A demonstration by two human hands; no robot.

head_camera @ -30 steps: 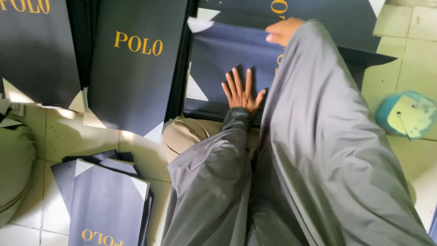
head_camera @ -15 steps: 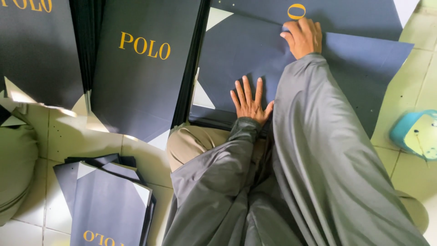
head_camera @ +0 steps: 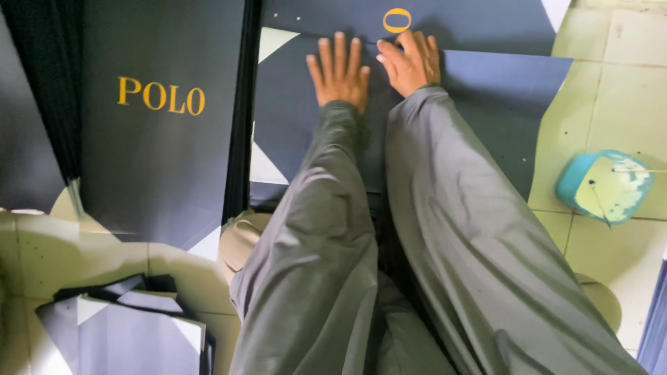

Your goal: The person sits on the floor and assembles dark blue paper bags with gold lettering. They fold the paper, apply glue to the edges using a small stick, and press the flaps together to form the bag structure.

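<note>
Both hands press on a dark navy paper sheet [head_camera: 479, 90] that lies flat on the tiled floor [head_camera: 611, 62] in the upper middle of the frame. The left hand [head_camera: 340, 69] is spread open, palm down, fingers straight, holding the sheet flat and grasping nothing. The right hand [head_camera: 411, 62], just beside it, has its fingers curled, fingertips bearing down on the sheet near a folded edge; it clasps nothing that can be seen.

To crease this well, I judge the flat palm should keep the sheet from sliding while the curled fingers run firmly along the fold line, with the edges kept aligned.

At the left of the frame stands a stack of finished dark paper bags [head_camera: 160, 125] with gold lettering, touching or nearly touching the sheet's left edge. A smaller pile of folded navy pieces [head_camera: 125, 333] lies at the lower left. At the right edge sits a turquoise glue tub [head_camera: 603, 186] with a thin stick in it, apart from the sheet. The grey sleeves [head_camera: 472, 229] cover much of the sheet's lower part.
</note>
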